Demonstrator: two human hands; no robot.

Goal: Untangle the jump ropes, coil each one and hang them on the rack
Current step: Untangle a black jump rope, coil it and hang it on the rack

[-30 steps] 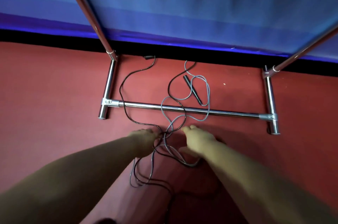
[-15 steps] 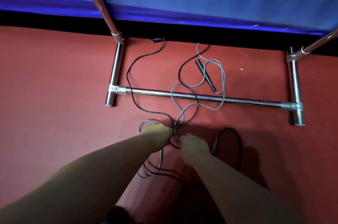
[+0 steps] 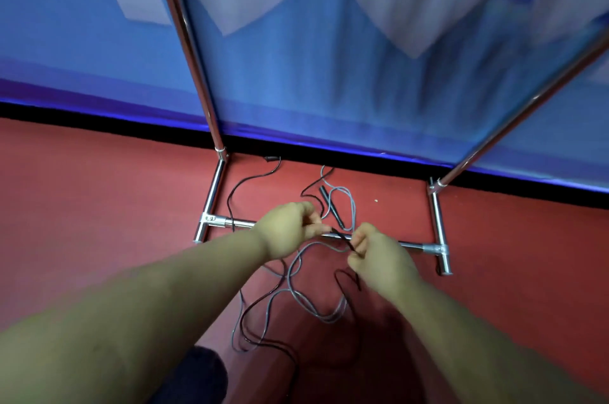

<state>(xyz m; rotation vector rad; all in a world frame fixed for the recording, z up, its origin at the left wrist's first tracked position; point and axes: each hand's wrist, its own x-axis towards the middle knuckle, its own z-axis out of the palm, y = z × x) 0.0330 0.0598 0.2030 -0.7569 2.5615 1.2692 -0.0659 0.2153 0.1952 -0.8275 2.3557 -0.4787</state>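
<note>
A black jump rope point(image 3: 253, 304) and a grey jump rope point(image 3: 298, 296) lie tangled together on the red floor, with loops running over the rack's bottom bar. My left hand point(image 3: 290, 229) and my right hand point(image 3: 379, 255) are raised above the floor and each pinches the black rope, a short stretch of it taut between them. A black handle point(image 3: 331, 205) lies behind the bar, and another handle end point(image 3: 270, 158) sits by the wall. The chrome rack point(image 3: 438, 222) stands in front of me, its top out of view.
The rack's two uprights point(image 3: 188, 41) rise steeply against a blue and white wall. A black skirting strip point(image 3: 99, 120) runs along the wall's foot. A dark shape, my knee or shoe point(image 3: 197, 370), shows at the bottom edge.
Both hands have lifted from the floor, taking the black rope up with them and apart. The view has tilted upward, showing more of the wall.
</note>
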